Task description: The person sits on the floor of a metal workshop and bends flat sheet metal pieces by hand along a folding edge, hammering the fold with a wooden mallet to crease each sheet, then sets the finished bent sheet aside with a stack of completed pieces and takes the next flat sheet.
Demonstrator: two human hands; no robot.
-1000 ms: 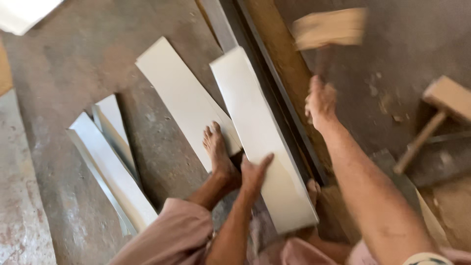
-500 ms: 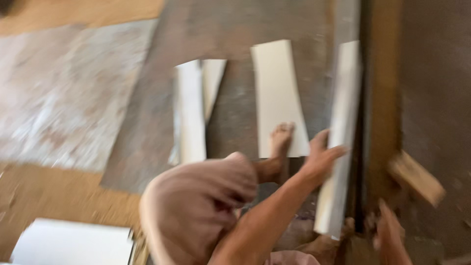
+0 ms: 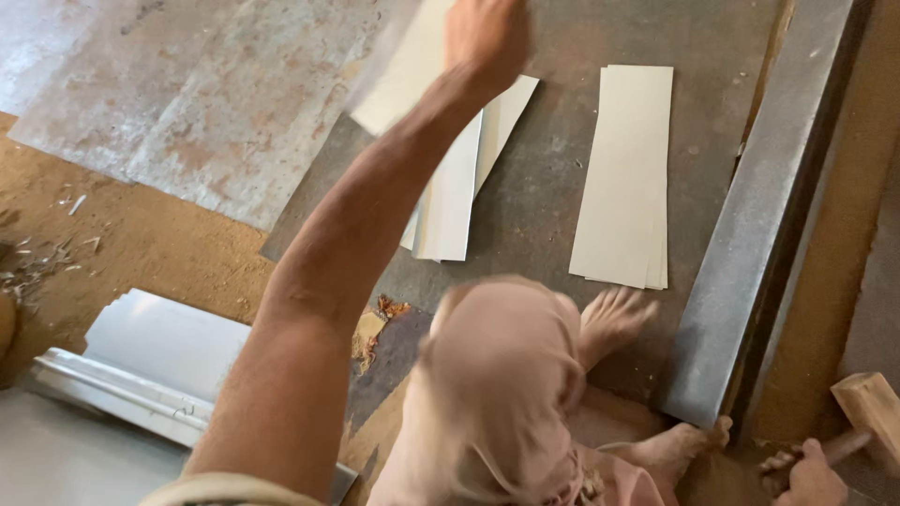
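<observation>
Here, from the lower edge of the frame upward:

Right hand point(image 3: 808, 476): at the lower right corner, fingers wrapped around the handle of a wooden mallet point(image 3: 872, 412), whose pale block head sits just above the hand.
Knee: a bent leg in pinkish cloth point(image 3: 497, 394) fills the lower centre, with a bare foot point(image 3: 614, 319) resting on the floor just beyond it and a second foot lower right, near the mallet hand.
Folded metal piece point(image 3: 159, 365): lower left, a shiny grey sheet with a bent edge, lying on the sandy ground.
Steel beam point(image 3: 759, 234): a long grey bar running from the lower right up to the upper right, its near end close to the second foot.
Single strips point(image 3: 623, 173): a neat stack of pale, cream-coloured sheet strips, centre right, lying flat on the dark floor plate between the beam and the other pile.
Loose strips point(image 3: 459, 197): a fanned pile of similar pale strips, centre of the frame, partly under the outstretched arm.
Left hand point(image 3: 486, 33): top centre, at the end of the arm reaching away; it is closed on a pale strip point(image 3: 403, 66) that is blurred, lifted above the loose pile.
Rusty sheet point(image 3: 187, 94): upper left, a large worn metal plate lying flat.
</observation>
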